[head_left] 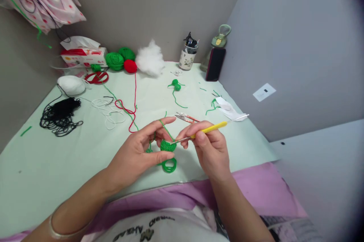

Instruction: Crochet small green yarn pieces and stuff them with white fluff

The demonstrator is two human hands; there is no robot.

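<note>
My left hand (142,147) pinches a small green crocheted piece (168,146) between thumb and fingers, and a strand of green yarn runs over its raised index finger. In my right hand (212,151) is a crochet hook (212,128) with a yellow handle, gripped like a pencil. The hook's metal tip meets the upper edge of the crocheted piece. Just below, a loose coil of green yarn (169,165) lies on the table. Thread snips (187,118) with orange handles rest behind my right hand, partly hidden by it.
Green yarn balls (114,61), a red ball (130,66), white stuffing (150,59) and a tissue box (85,57) line the back. Black yarn (61,115) and red scissors (97,77) lie left. Small green balls (176,85), a pen jar (187,59), a phone (215,64) and a bottle (220,41) stand beyond.
</note>
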